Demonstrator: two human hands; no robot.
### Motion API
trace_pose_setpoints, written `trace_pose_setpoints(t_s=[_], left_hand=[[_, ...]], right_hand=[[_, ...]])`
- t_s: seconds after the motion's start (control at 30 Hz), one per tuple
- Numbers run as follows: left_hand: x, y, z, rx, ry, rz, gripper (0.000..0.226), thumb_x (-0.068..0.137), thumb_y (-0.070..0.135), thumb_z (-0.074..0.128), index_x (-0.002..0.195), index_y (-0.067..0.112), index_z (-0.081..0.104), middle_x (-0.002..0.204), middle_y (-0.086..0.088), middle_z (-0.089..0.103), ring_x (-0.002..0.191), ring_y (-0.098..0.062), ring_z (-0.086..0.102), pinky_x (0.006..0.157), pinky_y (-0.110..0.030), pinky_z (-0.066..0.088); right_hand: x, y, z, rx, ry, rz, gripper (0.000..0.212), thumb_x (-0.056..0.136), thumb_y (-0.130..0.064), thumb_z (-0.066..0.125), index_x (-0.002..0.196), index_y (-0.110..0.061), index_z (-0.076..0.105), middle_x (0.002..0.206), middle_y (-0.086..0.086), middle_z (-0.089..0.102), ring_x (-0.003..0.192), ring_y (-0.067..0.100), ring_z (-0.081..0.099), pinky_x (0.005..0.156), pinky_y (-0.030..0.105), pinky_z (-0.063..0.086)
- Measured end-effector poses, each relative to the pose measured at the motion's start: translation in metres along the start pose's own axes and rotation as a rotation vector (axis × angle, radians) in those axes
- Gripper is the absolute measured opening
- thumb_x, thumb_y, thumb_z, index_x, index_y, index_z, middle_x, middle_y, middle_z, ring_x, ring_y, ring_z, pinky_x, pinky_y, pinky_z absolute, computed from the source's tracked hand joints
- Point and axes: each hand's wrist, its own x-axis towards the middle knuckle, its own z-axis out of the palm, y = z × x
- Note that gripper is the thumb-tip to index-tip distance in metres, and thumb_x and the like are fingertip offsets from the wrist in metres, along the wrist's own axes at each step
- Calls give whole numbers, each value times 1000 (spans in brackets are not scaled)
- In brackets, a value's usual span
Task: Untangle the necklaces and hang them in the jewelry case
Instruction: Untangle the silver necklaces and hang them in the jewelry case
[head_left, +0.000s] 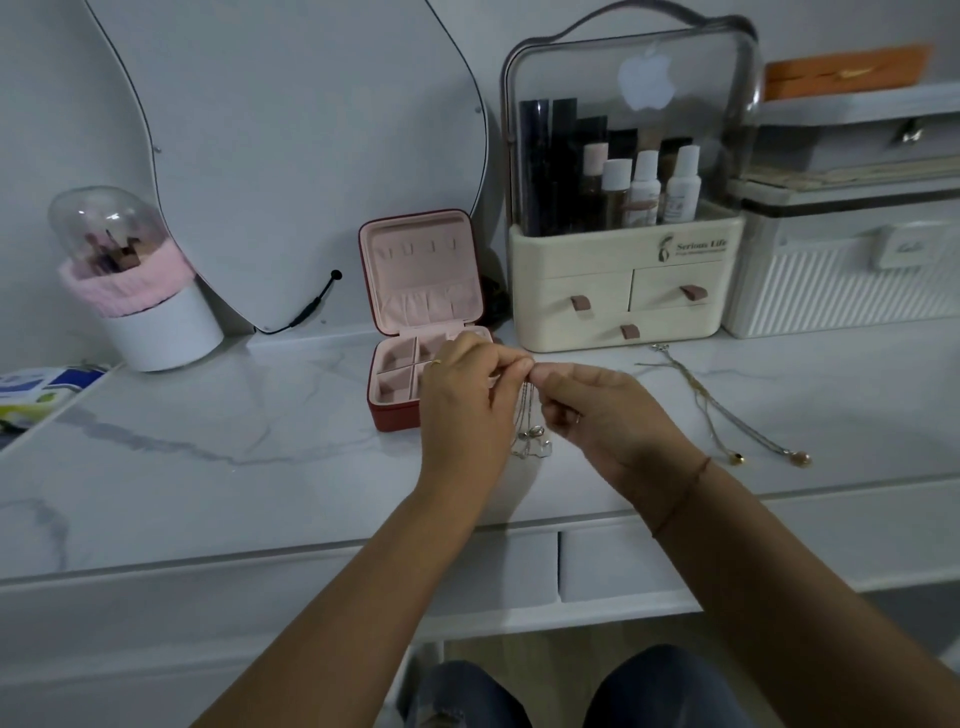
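While the left hand (462, 400) and right hand (602, 415) are pinching the bunched silver necklaces (532, 434) fingertip to fingertip just in front of the open jewelry case (421, 291), slow teasing is likely serving better than tugging, with gold necklaces (727, 415) lying well right of the case and its lid hooks (415, 253) waiting bare.

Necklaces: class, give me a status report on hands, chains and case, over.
Left hand and right hand both pinch the silver necklaces, pendants dangling. Jewelry case open, hooks bare. Two gold necklaces lie on the tabletop, right. Nothing in the way.
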Motion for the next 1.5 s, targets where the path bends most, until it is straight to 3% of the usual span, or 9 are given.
trace_pose_setpoints(t_s=[0.3,0.5,0.67,0.9,1.03,1.13,1.33,1.4,1.5], left_hand=[[-2,-2,4,64,-46,7,8,85,10,66,77,9,67,78,6,53,75,-13,50,68,-23,40],[0,2,-1,88,-189,-97,9,83,13,69,78,8,64,79,-4,59,75,-20,54,68,-35,45],[4,0,-11,-183,-393,-437,11,87,14,60,77,16,66,71,5,62,60,-2,53,55,-14,43],[-9,-6,-3,-418,-391,-616,28,93,16,53,65,16,58,61,2,49,60,-9,43,60,-23,35],[-6,-11,-7,-263,-500,-479,11,90,15,57,81,15,62,72,4,60,62,-3,52,60,-17,42],[0,-15,-12,-111,-535,-315,8,84,16,65,81,10,61,86,-3,60,77,-18,58,70,-34,47],[11,-11,-19,352,-454,201,7,79,16,69,79,11,64,85,0,56,76,-14,47,67,-28,32],[9,-11,-19,170,-494,36,5,80,14,68,77,13,65,80,3,58,71,-10,50,64,-24,39],[10,-14,-19,-126,-669,-490,11,86,14,60,78,14,67,73,4,64,67,-5,57,72,-25,48]], right_hand=[[1,-4,1,-647,185,-324,7,80,-9,65,74,-11,68,61,-4,61,51,-1,47,51,11,39],[3,0,0,-680,183,-377,8,78,-6,65,74,-12,68,59,-1,57,49,1,43,48,9,35],[4,-2,-5,-699,84,-318,10,79,-9,69,72,-16,70,64,3,62,48,0,45,50,11,38],[5,-4,-6,-834,38,-284,6,75,-17,70,69,-17,70,73,-1,68,53,-4,50,55,16,44],[5,-7,-5,-695,22,-256,15,78,-6,68,67,-15,68,74,4,69,53,-6,51,54,6,41],[4,-4,-4,-662,22,-242,15,78,-3,67,66,-12,68,72,2,68,52,-6,51,55,7,42],[3,0,-1,-704,-1,-200,15,78,-3,66,65,-10,63,64,-1,62,47,-5,49,48,7,39],[4,-2,-4,-790,-22,-211,14,78,-5,66,66,-11,63,62,-5,60,46,-5,48,48,6,36],[8,-3,-6,-986,-41,-300,14,79,-12,70,68,-20,65,74,-11,58,60,0,52,57,11,37]])
